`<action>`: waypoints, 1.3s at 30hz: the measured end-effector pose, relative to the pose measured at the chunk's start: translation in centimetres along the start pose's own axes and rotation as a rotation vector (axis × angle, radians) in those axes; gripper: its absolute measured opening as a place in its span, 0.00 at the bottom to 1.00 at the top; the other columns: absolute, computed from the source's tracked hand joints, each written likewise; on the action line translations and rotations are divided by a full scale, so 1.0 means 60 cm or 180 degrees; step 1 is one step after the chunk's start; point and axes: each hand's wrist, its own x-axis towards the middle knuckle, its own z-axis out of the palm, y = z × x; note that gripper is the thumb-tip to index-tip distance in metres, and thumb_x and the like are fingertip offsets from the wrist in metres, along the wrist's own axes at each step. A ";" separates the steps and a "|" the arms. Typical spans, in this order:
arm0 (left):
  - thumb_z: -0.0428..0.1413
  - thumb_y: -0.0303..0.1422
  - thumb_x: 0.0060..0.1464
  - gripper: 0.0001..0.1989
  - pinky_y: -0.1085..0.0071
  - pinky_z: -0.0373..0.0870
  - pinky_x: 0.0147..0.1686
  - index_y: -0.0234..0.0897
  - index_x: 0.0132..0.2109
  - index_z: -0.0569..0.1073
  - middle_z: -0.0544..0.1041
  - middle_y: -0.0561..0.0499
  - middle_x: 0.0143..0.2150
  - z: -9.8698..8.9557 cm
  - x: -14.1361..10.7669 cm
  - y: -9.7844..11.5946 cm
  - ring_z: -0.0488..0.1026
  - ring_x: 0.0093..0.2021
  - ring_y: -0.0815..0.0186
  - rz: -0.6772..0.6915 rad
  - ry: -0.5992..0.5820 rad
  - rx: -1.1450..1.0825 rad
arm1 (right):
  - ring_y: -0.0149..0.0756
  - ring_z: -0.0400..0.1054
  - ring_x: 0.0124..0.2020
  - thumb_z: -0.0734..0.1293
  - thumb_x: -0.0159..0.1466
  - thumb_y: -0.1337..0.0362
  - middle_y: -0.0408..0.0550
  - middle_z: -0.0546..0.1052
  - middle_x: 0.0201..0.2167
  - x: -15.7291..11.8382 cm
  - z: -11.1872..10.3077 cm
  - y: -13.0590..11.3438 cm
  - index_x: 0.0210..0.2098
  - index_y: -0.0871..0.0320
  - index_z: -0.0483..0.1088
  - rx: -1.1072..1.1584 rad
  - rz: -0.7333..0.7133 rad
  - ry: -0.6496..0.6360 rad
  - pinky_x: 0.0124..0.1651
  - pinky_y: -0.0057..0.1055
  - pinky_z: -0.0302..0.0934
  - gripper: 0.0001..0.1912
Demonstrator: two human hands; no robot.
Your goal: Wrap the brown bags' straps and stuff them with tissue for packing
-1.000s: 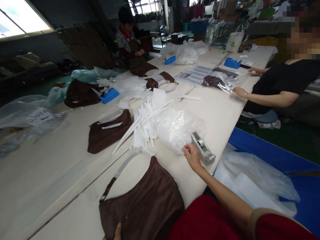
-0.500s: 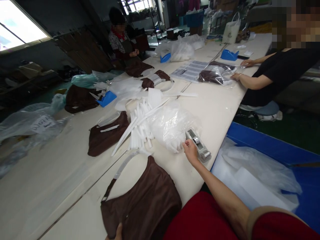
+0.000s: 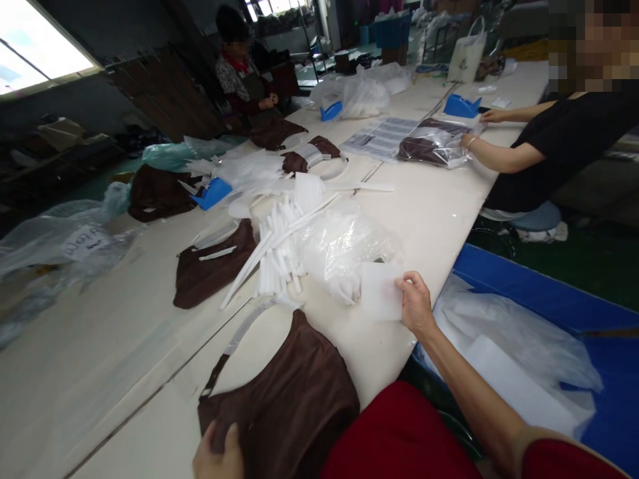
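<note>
In front of me on the table lies a brown handbag [image 3: 294,392], its strap [image 3: 244,329] wrapped in pale, see-through material. My left hand [image 3: 218,456] grips the bag's lower left side, fingers and thumb on the fabric. Pinched at its right edge, a small thin white sheet [image 3: 380,291] hangs from my right hand [image 3: 417,303]. Just behind that sheet is a clear plastic bag [image 3: 344,249] with white pieces in it. The sheet hides most of the metal dispenser. White foam strips [image 3: 279,249] are piled to the left of the plastic bag.
Another brown handbag [image 3: 217,263] lies farther left, with a blue tape dispenser [image 3: 213,193] behind it. At the right, a co-worker's hands [image 3: 472,143] handle a bagged brown item [image 3: 429,143]. Another person [image 3: 244,80] stands across the table. A blue bin [image 3: 529,286] holds white sheeting below the edge.
My right hand has moved right from the metal dispenser and now holds up a white sheet. More of my left hand shows, slightly higher on the handbag. The co-worker's hands have shifted on the bagged item.
</note>
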 end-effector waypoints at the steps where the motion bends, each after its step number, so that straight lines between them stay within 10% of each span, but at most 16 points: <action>1: 0.47 0.54 0.54 0.36 0.50 0.66 0.59 0.33 0.61 0.67 0.71 0.36 0.60 -0.004 -0.019 0.041 0.68 0.60 0.44 0.0190 -0.0238 -0.0449 | 0.30 0.59 0.23 0.69 0.52 0.57 0.34 0.63 0.20 -0.007 0.006 -0.008 0.30 0.52 0.59 0.0057 0.0124 -0.0196 0.28 0.26 0.56 0.14; 7: 0.57 0.55 0.51 0.35 0.59 0.74 0.46 0.35 0.59 0.69 0.77 0.39 0.53 -0.006 -0.124 0.232 0.76 0.47 0.55 0.0430 -0.2299 -0.2740 | 0.28 0.61 0.19 0.74 0.50 0.52 0.34 0.68 0.17 -0.068 0.080 0.001 0.30 0.54 0.64 -0.0617 0.0931 -0.2132 0.23 0.25 0.54 0.19; 10: 0.66 0.48 0.44 0.26 0.71 0.70 0.33 0.33 0.44 0.76 0.79 0.48 0.36 -0.002 -0.134 0.253 0.74 0.33 0.65 0.0465 -0.2316 -0.2850 | 0.28 0.62 0.18 0.76 0.50 0.51 0.36 0.71 0.17 -0.101 0.118 0.021 0.29 0.55 0.66 -0.0808 0.1310 -0.2968 0.22 0.24 0.53 0.19; 16: 0.66 0.46 0.43 0.21 0.76 0.63 0.26 0.33 0.36 0.72 0.73 0.54 0.28 -0.005 -0.127 0.195 0.65 0.25 0.72 -0.0124 -0.1327 -0.3491 | 0.42 0.75 0.39 0.76 0.52 0.50 0.50 0.81 0.38 -0.170 0.139 0.057 0.42 0.56 0.72 0.0187 0.2045 -0.2509 0.38 0.34 0.68 0.23; 23: 0.61 0.50 0.49 0.21 0.75 0.64 0.29 0.34 0.34 0.71 0.73 0.53 0.29 0.003 -0.134 0.124 0.67 0.27 0.71 -0.0021 -0.1376 -0.3478 | 0.52 0.74 0.47 0.78 0.48 0.57 0.53 0.82 0.40 -0.274 0.145 0.132 0.41 0.60 0.75 -0.0109 0.2479 -0.2289 0.48 0.44 0.70 0.24; 26: 0.56 0.55 0.51 0.25 0.71 0.69 0.34 0.34 0.37 0.73 0.78 0.45 0.35 -0.013 -0.085 0.065 0.74 0.34 0.65 -0.0244 -0.1419 -0.3317 | 0.50 0.76 0.44 0.79 0.48 0.59 0.53 0.82 0.40 -0.283 0.140 0.150 0.40 0.60 0.76 -0.0316 0.2475 -0.2009 0.50 0.43 0.71 0.22; 32: 0.60 0.44 0.48 0.17 0.64 0.67 0.47 0.36 0.39 0.72 0.79 0.44 0.44 -0.023 0.081 -0.069 0.73 0.48 0.58 -0.0781 -0.0330 -0.2841 | 0.48 0.78 0.40 0.81 0.44 0.60 0.52 0.83 0.37 -0.286 0.124 0.169 0.38 0.63 0.77 -0.0515 0.2433 -0.1716 0.48 0.40 0.73 0.24; 39: 0.61 0.41 0.49 0.12 0.66 0.65 0.50 0.38 0.34 0.72 0.80 0.45 0.41 0.024 0.192 -0.097 0.71 0.54 0.54 -0.0898 -0.0678 -0.3155 | 0.47 0.78 0.40 0.80 0.44 0.62 0.51 0.83 0.37 -0.288 0.125 0.178 0.39 0.62 0.77 -0.0451 0.2111 -0.1313 0.45 0.37 0.74 0.23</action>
